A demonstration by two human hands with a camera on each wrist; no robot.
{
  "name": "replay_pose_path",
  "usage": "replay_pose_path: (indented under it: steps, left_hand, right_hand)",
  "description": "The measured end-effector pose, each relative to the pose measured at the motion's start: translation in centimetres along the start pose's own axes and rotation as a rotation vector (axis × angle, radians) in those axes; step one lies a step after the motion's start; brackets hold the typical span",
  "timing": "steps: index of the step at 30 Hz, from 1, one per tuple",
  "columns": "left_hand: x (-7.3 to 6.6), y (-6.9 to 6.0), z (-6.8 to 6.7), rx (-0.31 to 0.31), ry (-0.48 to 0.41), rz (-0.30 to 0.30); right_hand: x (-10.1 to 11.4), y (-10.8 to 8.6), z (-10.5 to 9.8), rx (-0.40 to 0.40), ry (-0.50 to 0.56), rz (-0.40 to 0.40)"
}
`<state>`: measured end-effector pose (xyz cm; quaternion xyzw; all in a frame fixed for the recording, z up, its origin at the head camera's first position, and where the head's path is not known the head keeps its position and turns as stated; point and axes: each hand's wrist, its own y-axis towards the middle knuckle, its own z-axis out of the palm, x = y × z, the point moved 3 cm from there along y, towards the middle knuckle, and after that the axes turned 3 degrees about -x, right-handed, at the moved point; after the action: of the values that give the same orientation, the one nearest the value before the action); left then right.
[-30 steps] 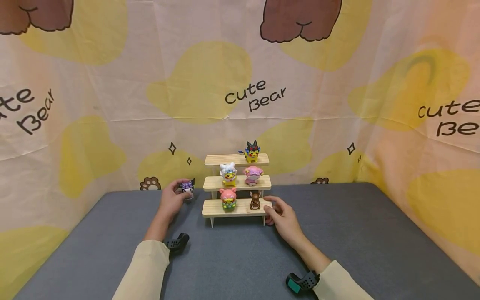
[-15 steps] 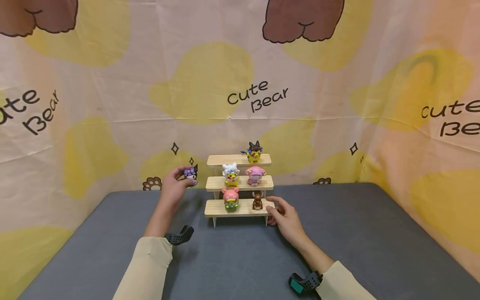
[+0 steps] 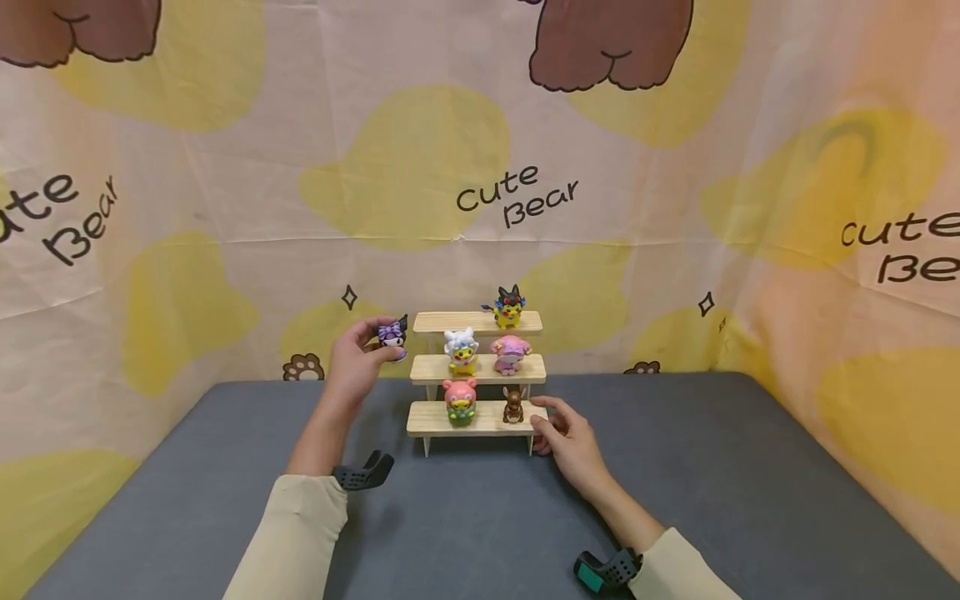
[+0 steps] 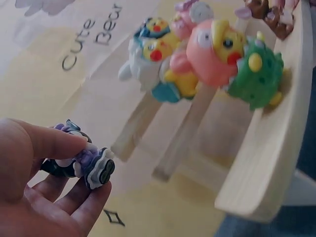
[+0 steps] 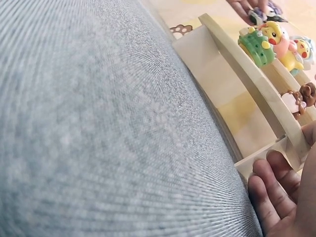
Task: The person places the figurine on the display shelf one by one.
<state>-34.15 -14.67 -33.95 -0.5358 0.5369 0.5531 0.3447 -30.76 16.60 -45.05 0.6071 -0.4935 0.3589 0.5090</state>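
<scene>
My left hand [image 3: 356, 360] pinches a purple-and-black figurine [image 3: 392, 335] with pointed ears between thumb and fingers, left of the wooden three-tier display shelf [image 3: 450, 417]. In the left wrist view the figurine [image 4: 94, 165] shows its base, apart from the tier ends. My right hand [image 3: 573, 442] grips the right end of the lowest tier, with several fingertips [image 5: 264, 170] against the side support. That tier bears a pink-and-green figurine [image 3: 460, 402] and a brown one [image 3: 513, 406]. On the middle tier stand a white-hooded figurine [image 3: 461, 350] and a pink one [image 3: 511, 354].
A yellow figurine with black ears [image 3: 509, 307] stands at the right of the top tier; bare wood [image 3: 450, 322] lies to its left. The shelf stands on a grey-blue tabletop [image 3: 465, 525], before a printed cloth backdrop [image 3: 397, 167].
My left hand has lifted the purple-and-black figurine from near the tabletop and brought it slightly right, up to about the top tier's height. My right hand has stayed at the shelf's end.
</scene>
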Motion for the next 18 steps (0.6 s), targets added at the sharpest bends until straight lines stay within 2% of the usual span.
replay_pose_path:
  steps: [7,14,18]
  left_hand:
    - [-2.0,0.2,1.4,0.012,0.013,0.061]
    - [-4.3,1.0,2.7,0.023,0.042,0.149]
    - [-5.4,1.5,3.6,0.042,0.042,0.176]
  right_hand:
    - [-0.1,0.0,0.0,0.002,0.003,0.007]
    - [0.1,0.0,0.0,0.005,0.007,-0.013]
    - [0.1,-0.1,0.0,0.012,0.014,0.001]
